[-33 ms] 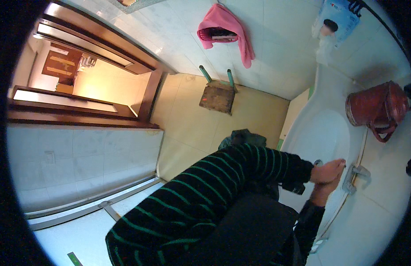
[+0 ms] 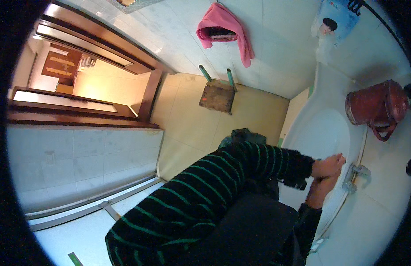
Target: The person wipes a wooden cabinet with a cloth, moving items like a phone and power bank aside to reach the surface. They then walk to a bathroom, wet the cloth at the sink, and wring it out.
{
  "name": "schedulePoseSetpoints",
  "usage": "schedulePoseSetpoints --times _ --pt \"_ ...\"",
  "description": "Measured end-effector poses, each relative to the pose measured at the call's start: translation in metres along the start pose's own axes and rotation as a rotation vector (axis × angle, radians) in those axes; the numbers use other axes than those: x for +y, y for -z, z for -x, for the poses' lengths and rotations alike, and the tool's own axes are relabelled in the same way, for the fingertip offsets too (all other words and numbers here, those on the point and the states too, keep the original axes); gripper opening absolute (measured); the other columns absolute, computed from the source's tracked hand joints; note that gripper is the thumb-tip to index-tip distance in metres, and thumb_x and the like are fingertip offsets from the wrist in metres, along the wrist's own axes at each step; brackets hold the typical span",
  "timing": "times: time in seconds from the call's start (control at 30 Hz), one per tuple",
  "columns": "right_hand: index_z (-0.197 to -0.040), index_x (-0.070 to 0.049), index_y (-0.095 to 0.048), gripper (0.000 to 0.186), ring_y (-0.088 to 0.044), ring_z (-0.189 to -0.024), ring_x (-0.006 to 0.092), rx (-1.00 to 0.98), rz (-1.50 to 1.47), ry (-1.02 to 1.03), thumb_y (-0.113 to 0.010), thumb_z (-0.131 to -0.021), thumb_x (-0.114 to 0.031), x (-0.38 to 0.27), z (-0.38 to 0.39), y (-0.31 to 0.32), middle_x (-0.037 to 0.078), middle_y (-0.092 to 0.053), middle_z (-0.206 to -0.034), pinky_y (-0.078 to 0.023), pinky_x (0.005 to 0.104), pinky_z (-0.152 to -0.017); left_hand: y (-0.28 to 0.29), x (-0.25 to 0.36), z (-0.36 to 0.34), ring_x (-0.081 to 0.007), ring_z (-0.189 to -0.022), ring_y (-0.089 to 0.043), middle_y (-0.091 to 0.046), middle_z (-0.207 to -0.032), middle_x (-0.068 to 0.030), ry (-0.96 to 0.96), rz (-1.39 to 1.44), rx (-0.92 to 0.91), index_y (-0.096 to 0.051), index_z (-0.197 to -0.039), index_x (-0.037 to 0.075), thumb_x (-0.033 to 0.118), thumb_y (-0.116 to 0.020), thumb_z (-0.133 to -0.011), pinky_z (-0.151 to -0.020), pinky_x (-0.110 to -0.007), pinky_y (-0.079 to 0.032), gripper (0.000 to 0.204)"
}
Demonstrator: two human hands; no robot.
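My left hand (image 2: pixel 328 165), below a black sleeve with green stripes, lies over my right hand (image 2: pixel 322 188). The two are pressed together above the white washbasin (image 2: pixel 298 126), close to the metal tap (image 2: pixel 357 174). The left fingers look curled against the right hand, whose own fingers are largely hidden. No other object shows between them, and I cannot make out running water. A dark boxy item (image 2: pixel 295 182) sits by my left wrist.
A worn red lidded pail (image 2: pixel 376 106) stands behind the basin. A small wooden stool (image 2: pixel 217 96) is on the tiled floor by the wall. A pink cloth (image 2: pixel 242 33) hangs above it. Left, a brown-framed doorway (image 2: pixel 154 95) opens to a lit room. A blue package (image 2: pixel 336 22) hangs far right.
Both hands have shifted very slightly against each other, the left a little farther away. Everything else looks the same.
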State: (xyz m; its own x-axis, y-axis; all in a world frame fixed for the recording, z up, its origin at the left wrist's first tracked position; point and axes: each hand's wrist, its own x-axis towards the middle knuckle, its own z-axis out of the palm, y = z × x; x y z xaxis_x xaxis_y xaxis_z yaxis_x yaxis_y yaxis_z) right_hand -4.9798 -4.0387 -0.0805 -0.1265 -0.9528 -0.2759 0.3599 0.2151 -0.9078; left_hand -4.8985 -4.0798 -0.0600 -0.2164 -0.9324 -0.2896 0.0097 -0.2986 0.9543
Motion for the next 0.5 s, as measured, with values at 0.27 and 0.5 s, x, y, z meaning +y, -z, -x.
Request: schedulePoseSetpoints --times 0.27,0.5 --pt "-0.15 -0.001 -0.039 0.052 -0.053 -0.129 0.0253 -0.372 -0.329 -0.19 -0.042 -0.108 -0.03 0.014 -0.049 0.048 0.015 -0.052 -0.143 -0.044 0.0357 -0.107 -0.001 -0.003 0.008 -0.0292 -0.113 -0.059 -0.064 -0.125 -0.0205 -0.115 0.263 -0.182 -0.052 -0.14 0.001 0.038 -0.032 -0.11 -0.103 -0.043 -0.044 0.051" --pt "-0.149 -0.004 -0.044 0.048 -0.045 -0.137 0.0269 0.086 0.237 0.189 -0.045 -0.107 -0.026 -0.007 0.004 -0.008 0.013 -0.047 -0.15 -0.034 0.0392 -0.115 0.003 -0.007 0.005 -0.0251 -0.126 -0.054 -0.055 -0.142 -0.0184 0.168 0.629 -0.267 -0.046 -0.145 0.003 0.039 -0.031 -0.109 -0.108 -0.039 -0.043 0.053"
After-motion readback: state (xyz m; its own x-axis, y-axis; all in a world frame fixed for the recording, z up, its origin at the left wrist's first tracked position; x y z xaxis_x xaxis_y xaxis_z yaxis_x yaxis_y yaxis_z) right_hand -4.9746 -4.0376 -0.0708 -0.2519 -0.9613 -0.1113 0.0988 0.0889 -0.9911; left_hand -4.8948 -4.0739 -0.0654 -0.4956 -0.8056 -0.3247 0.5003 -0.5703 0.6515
